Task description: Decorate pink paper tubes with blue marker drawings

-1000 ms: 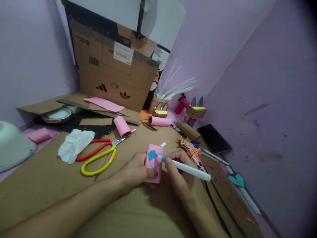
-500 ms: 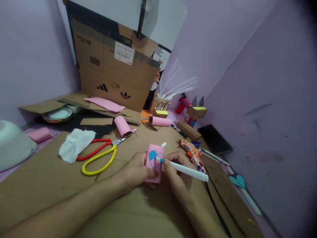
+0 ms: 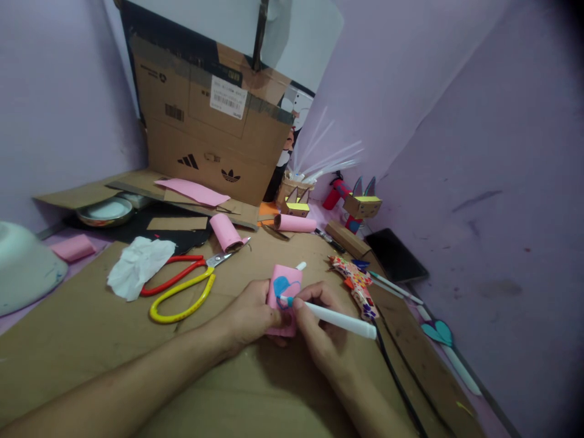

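Observation:
My left hand (image 3: 253, 313) is closed around a pink paper-covered tube (image 3: 283, 274), its thumb pressed on the lower front. On the tube is a blue heart (image 3: 281, 286), its left lobe filled in and its right lobe only outlined. In my right hand (image 3: 322, 325) is a white felt-tip pen (image 3: 342, 319), its blue tip against the heart's lower left part. A small white pen cap (image 3: 301, 266) shows just behind the tube's upper right corner. Scissors (image 3: 182, 292) with one red and one yellow handle lie open to the left.
Crumpled white tissue (image 3: 141, 264) lies beside the scissors. More pink tubes (image 3: 225, 232) lie behind, before a large cardboard box (image 3: 210, 134). To the right are a patterned star wand (image 3: 358, 283), a black tablet (image 3: 396, 255) and a small cardboard figure (image 3: 362, 205). Cardboard (image 3: 219, 383) covers the table.
The pen tip has moved down and left within the heart, and my right hand has shifted slightly left with it. More blue shows in the heart's lower left. My left hand stays in place.

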A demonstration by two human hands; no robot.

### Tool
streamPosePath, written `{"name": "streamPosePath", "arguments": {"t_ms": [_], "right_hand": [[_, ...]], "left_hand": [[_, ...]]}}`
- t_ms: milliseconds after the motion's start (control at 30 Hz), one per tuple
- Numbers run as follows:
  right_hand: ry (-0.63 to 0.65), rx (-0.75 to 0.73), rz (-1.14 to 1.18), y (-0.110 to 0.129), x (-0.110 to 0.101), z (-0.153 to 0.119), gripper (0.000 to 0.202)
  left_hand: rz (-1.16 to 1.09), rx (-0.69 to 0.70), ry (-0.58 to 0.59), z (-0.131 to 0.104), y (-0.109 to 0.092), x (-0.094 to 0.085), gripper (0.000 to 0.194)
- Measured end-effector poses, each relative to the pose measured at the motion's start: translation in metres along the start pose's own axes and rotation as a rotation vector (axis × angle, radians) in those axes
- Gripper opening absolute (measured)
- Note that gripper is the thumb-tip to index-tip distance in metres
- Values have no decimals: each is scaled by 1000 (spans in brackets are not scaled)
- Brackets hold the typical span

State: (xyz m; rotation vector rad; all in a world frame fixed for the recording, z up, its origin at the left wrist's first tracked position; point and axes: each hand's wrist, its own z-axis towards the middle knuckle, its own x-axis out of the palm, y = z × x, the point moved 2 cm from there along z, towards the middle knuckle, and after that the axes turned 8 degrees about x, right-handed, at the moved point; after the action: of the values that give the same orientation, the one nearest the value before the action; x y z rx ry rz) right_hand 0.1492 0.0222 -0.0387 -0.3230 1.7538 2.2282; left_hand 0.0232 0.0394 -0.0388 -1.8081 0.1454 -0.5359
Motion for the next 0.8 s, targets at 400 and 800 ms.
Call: {"name": "streamPosePath", "arguments": {"t_ms": [400,800], "right_hand": [[-18,-9,11,0,0,1,12],[-161,-32,-59,4,-8,6,14]], "left_hand": [[27,8,4,0,0,-1,25],[22,-7,-54,0,-1,-2,25]]}}
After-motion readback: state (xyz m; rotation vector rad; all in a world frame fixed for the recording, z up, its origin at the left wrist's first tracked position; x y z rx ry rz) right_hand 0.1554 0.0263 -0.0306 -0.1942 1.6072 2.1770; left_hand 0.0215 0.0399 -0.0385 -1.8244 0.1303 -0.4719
